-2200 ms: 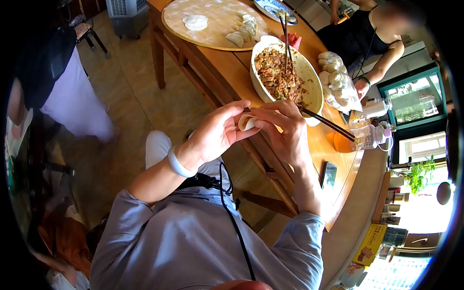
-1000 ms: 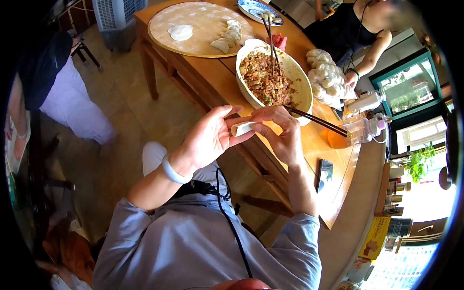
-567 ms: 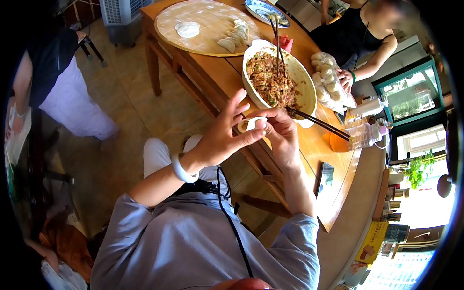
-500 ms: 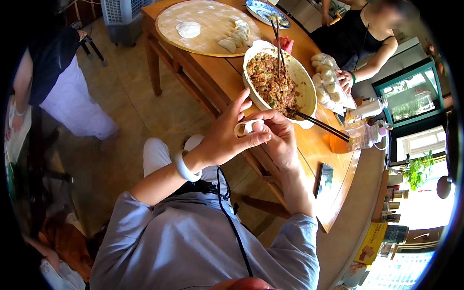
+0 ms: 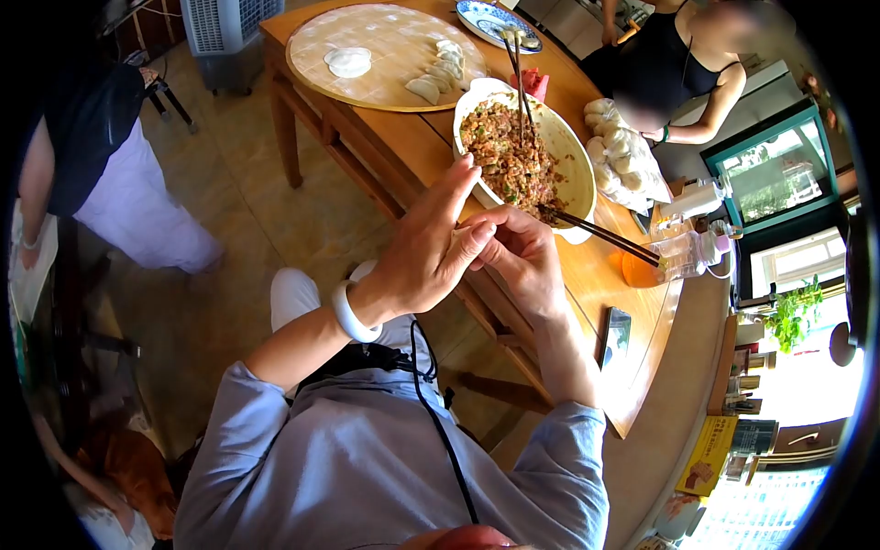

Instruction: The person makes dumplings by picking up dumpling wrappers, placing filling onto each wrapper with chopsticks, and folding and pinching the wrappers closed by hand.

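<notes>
My left hand (image 5: 423,246), with a pale bangle on its wrist, and my right hand (image 5: 524,260) meet in front of the bowl. Between them they pinch a dumpling, of which only a small pale sliver shows behind the fingers. The left index finger is raised, while its thumb presses toward the right fingertips. Just beyond my hands stands a white oval bowl (image 5: 579,174) of minced filling (image 5: 506,156). Two pairs of chopsticks rest in it; the nearer chopsticks (image 5: 610,238) lean over the rim to the right.
A floured round board (image 5: 385,55) holds dumpling wrappers (image 5: 348,62) and several folded dumplings (image 5: 435,78). Nearby are a blue-patterned plate (image 5: 481,16), a bag of pale rounds (image 5: 625,160), a bottle (image 5: 674,258) and a phone (image 5: 616,337). A person in black (image 5: 665,64) sits across; another stands at left.
My hands have closed tighter together, and the dumpling's open folded edge is now mostly hidden. The person across has shifted the hand by the bag. My view has turned slightly.
</notes>
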A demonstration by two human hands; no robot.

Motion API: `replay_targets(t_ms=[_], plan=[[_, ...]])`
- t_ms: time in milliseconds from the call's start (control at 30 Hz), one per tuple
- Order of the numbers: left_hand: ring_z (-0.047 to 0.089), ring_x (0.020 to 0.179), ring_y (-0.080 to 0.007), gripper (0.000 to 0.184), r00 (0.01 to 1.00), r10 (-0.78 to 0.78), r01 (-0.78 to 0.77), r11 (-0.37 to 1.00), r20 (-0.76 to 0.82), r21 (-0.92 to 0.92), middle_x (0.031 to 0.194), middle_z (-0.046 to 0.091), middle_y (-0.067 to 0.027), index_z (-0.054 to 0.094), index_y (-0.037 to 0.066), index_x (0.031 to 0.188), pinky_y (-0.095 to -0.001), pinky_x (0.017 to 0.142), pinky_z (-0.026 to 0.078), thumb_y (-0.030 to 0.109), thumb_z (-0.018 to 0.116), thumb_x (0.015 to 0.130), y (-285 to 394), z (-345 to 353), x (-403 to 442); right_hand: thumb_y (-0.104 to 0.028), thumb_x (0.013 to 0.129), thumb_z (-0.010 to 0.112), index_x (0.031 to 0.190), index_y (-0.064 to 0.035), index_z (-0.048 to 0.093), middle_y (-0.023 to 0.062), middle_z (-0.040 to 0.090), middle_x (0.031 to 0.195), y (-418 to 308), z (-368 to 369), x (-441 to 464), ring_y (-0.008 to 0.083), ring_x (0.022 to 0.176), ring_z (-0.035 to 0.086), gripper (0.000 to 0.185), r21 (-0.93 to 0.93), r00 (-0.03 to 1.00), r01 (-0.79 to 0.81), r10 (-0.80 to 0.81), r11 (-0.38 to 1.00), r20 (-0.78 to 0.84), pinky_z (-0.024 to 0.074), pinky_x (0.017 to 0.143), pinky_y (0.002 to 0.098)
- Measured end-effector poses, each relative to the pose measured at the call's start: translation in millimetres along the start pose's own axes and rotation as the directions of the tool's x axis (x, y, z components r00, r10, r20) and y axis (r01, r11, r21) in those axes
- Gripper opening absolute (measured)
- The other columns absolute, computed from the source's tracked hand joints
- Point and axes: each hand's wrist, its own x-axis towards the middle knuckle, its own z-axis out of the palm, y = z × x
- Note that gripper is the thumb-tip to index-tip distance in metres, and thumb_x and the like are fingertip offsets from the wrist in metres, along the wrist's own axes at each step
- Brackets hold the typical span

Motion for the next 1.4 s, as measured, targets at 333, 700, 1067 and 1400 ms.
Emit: replay_targets(t_ms=[333,700,1067,1400], plan=[[0.046,0.115,-0.0354,0.049,0.985,0.171,-0.172,0.965,0.026,0.199,0.132,0.039,-0.0214,0.035,-0.004,0.130,-0.0419,0.095,0.036,0.029,0.038,0.094,-1,-4,4,-0.014,0.083,0.063,0.099,0.0026,0.057,0.0042,0.059,0.081,2,0,2,0.0088,0.071,0.054,0.024,0.007,0.998,-0.052,0.052,0.999,-0.041,0.0456,0.065,0.0217],[0.053,0.105,-0.0155,0.044,0.926,-0.317,0.368,0.636,0.205,-0.679,0.116,0.053,-0.0114,0.041,0.000,0.126,-0.0288,0.089,0.045,0.012,0.057,0.087,0,6,-4,-0.006,0.080,0.063,0.102,0.0022,0.056,0.0099,0.063,0.092,1,-18,-3,0.0127,0.078,0.061,0.025,-0.426,0.977,-0.026,-0.068,0.904,-0.203,0.0500,0.068,0.0251],[0.055,0.105,-0.0182,0.030,0.838,-0.364,0.479,0.129,0.408,-0.868,0.118,0.053,-0.0140,0.049,-0.002,0.118,-0.0273,0.091,0.045,0.005,0.048,0.089,-6,4,-13,-0.029,0.070,0.073,0.125,-0.0022,0.042,0.0170,0.053,0.110,13,-7,-13,0.0286,0.100,0.054,0.069,-0.780,0.897,0.130,-0.408,0.612,-0.170,0.0445,0.084,0.0381],[0.054,0.105,-0.0155,0.033,0.789,-0.326,0.608,0.289,0.521,-0.739,0.118,0.054,-0.0129,0.047,-0.005,0.119,-0.0284,0.092,0.044,0.007,0.051,0.089,9,-1,-12,-0.049,0.078,0.057,0.129,0.0034,0.036,0.0222,0.048,0.115,11,-16,-13,0.0358,0.100,0.048,0.076,-0.930,0.880,0.228,-0.469,0.287,0.071,0.0388,0.087,0.0429]])
